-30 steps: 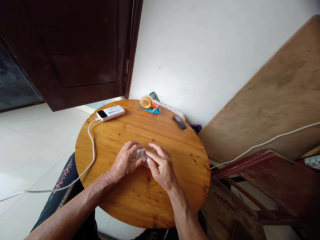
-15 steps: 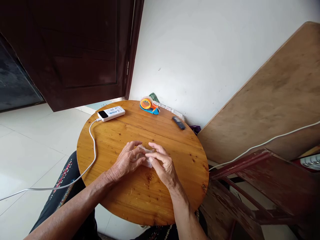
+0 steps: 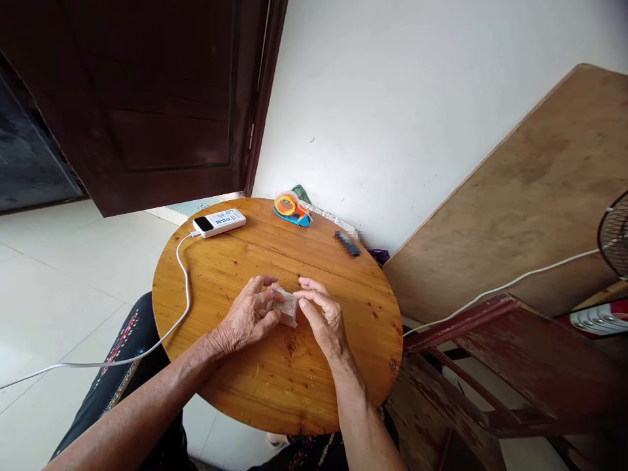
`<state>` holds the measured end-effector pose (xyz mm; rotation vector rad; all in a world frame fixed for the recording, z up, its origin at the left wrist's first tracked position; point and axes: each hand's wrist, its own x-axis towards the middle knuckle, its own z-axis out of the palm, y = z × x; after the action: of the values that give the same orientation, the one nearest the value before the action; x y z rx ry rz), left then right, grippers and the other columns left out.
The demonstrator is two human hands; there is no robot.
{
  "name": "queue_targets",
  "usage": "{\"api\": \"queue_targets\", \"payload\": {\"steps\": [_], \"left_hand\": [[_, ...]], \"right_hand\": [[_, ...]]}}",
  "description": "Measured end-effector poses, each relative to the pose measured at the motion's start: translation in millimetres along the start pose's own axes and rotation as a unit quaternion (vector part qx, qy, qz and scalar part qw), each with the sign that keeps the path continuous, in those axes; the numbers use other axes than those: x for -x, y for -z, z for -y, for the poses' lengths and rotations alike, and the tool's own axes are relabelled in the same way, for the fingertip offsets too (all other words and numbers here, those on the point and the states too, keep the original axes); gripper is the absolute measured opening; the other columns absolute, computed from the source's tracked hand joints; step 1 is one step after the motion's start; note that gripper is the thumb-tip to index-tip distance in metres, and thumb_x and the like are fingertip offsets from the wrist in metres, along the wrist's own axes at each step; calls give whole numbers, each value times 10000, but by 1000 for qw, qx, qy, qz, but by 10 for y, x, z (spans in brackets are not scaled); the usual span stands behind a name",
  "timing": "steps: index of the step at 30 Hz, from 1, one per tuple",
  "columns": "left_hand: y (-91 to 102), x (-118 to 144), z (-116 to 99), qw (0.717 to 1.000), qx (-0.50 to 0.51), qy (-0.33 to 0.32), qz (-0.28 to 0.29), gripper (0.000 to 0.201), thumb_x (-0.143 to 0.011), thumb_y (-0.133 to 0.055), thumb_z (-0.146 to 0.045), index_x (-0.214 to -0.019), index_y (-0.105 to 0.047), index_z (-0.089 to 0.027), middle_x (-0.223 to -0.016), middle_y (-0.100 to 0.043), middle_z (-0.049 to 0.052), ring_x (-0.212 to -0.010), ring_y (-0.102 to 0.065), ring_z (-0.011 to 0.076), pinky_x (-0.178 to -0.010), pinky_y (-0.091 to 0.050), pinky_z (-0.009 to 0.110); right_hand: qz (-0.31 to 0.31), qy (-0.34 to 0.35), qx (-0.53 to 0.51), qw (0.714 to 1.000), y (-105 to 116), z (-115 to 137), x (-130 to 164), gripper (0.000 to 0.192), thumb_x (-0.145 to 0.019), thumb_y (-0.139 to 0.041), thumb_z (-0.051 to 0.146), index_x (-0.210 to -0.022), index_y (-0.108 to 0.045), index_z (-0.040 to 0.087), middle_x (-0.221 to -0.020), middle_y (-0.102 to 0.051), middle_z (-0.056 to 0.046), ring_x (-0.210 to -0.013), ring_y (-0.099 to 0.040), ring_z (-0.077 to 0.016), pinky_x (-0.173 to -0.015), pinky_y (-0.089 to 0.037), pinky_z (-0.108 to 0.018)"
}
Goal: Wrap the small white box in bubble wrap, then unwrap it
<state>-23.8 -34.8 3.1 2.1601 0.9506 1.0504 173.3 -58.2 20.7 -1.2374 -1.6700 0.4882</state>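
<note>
A small, whitish, box-like packet [image 3: 288, 307] that looks wrapped in clear plastic rests on the round wooden table [image 3: 294, 386]. My left hand [image 3: 252, 307] is closed around its left side, with fingers over the top and the thumb along the near edge. Just off the packet's right end is my right hand [image 3: 324, 317], its fingers bent but apart and nothing between them. What lies inside the wrapping is too small to make out, and the left part of the packet is hidden under my fingers.
Toward the table's far edge are an orange and blue tape dispenser [image 3: 293, 208], a white device with a black screen [image 3: 219, 223] and a blurred dark object [image 3: 347, 243]. A white cable [image 3: 188, 288] runs from the device off the left side. A red wooden chair [image 3: 520, 366] stands at right.
My right hand has drawn back slightly to the right from the packet, uncovering more of its top. My left hand stays on it. The view has shifted a little, showing a fan at right.
</note>
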Motion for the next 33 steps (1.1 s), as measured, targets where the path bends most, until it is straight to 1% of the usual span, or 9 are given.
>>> {"api": "queue_targets", "payload": {"steps": [2,4,10,14,17,20,25,28,33], "left_hand": [[6,3,4,1000,1,-1,-2,268,-832,-562,-206,-1063,-698,-210,-1315,-511,132,-1228,-532,296,-1028,-470,493],[0,5,17,1000,3,-2,-5,270,-826,-563,-199,-1060,-699,-212,-1319,-510,130,-1229,-531,289,-1035,-466,492],[-15,10,26,999,30,-9,-23,268,-806,-562,-212,-1022,-714,-169,-1327,-499,150,-1237,-531,304,-1034,-467,470],[5,-7,25,995,74,6,-66,261,-812,-547,-233,-989,-721,-152,-1283,-532,148,-1250,-531,293,-1050,-456,441],[25,-37,40,987,102,50,-113,229,-791,-562,-255,-913,-728,-155,-1217,-579,130,-1192,-574,274,-1019,-479,405],[35,-70,63,973,129,121,-147,229,-723,-566,-273,-848,-732,-175,-1166,-618,105,-1091,-616,262,-906,-532,374],[13,-108,115,927,193,249,-205,269,-608,-538,-270,-789,-715,-180,-977,-690,68,-861,-640,222,-712,-541,305],[5,-116,136,919,203,264,-211,287,-600,-537,-265,-809,-710,-173,-834,-708,50,-734,-619,195,-660,-522,285],[24,-123,116,914,210,269,-219,268,-578,-558,-246,-783,-711,-170,-847,-724,49,-692,-607,178,-655,-510,275]], "right_hand": [[23,-4,2,1000,-10,-4,-2,164,-842,-601,244,-813,-763,239,-1206,-687,-82,-1117,-637,-248,-996,-481,-417],[23,-10,0,1000,-16,-17,-3,163,-837,-603,245,-781,-756,235,-1204,-688,-82,-1112,-638,-247,-999,-473,-418],[-87,-95,-43,991,-1,-120,-11,160,-821,-627,336,-827,-733,216,-1155,-702,-101,-1114,-630,-274,-917,-497,-414],[-109,-143,-78,981,-38,-183,-9,222,-809,-638,394,-875,-729,202,-1163,-703,-105,-1069,-649,-271,-889,-513,-398],[-120,-156,-91,976,-77,-236,-14,260,-801,-650,432,-876,-734,198,-1160,-709,-105,-1072,-652,-271,-918,-509,-405],[-138,-164,-97,972,-97,-304,-25,283,-797,-657,461,-865,-740,200,-1135,-726,-99,-1095,-648,-271,-970,-490,-422],[-166,-177,-88,966,-104,-433,-31,292,-806,-638,461,-875,-750,201,-1184,-714,-100,-1124,-638,-273,-968,-497,-428],[-184,-171,-67,966,-109,-515,-27,303,-816,-615,469,-873,-749,202,-1185,-708,-98,-1096,-645,-267,-910,-526,-410],[-202,-165,-42,965,-114,-612,-27,310,-803,-606,484,-845,-743,210,-1163,-705,-89,-1068,-640,-256,-876,-534,-398]]}}
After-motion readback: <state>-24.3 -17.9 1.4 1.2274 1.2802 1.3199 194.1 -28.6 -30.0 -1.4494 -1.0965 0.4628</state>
